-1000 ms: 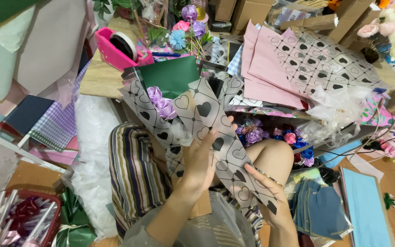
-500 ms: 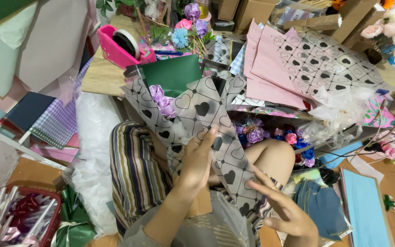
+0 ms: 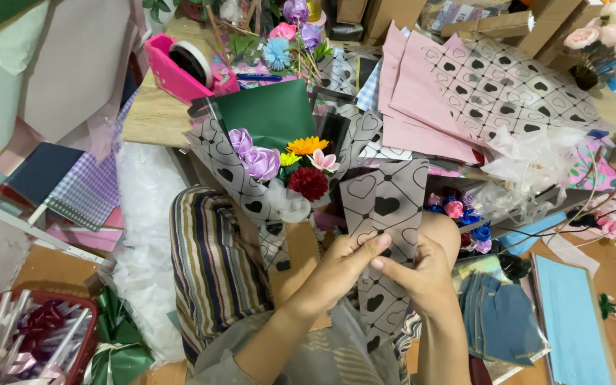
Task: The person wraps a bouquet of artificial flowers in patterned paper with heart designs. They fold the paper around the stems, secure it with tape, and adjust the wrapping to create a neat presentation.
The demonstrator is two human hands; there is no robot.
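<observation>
Holding a grey wrapping sheet (image 3: 383,207) with black hearts, my left hand (image 3: 336,274) and right hand (image 3: 422,274) both pinch it over my lap. Just left of the sheet I note a bouquet (image 3: 286,167) resting against a striped trouser leg (image 3: 212,264).

A cluttered wooden table (image 3: 152,117) bears a pink tape holder (image 3: 180,68), paper sheets (image 3: 429,107) and cardboard boxes (image 3: 493,25), while the wooden floor (image 3: 51,267) below holds a red basket (image 3: 33,339), white netting (image 3: 144,235) and blue sheets (image 3: 572,314).
</observation>
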